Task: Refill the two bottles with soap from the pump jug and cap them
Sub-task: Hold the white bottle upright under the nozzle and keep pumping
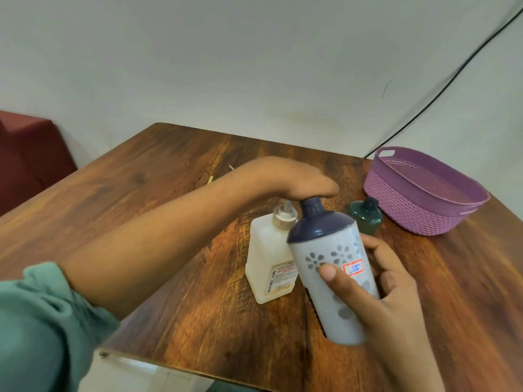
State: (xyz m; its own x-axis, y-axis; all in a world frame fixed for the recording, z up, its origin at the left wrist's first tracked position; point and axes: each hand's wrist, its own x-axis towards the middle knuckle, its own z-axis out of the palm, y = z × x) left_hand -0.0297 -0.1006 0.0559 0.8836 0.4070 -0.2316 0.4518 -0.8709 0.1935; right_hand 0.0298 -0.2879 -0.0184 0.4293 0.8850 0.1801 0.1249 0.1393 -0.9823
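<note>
A white pump jug (268,261) stands in the middle of the wooden table (175,176). My left hand (294,179) lies flat on top of its pump head, fingers straight. My right hand (379,295) grips a pale grey bottle (336,273) with a flower print and a dark blue shoulder. The bottle leans left, its uncapped neck right beside the pump, under my left palm. A small dark green bottle (365,215) stands behind it, a black top on its neck. No loose caps are in sight.
A purple woven basket (410,210) sits at the table's right rear. A black cable (441,89) runs down the wall behind it. A small yellow scrap (210,180) lies at the back. A dark red seat (31,154) is off to the left.
</note>
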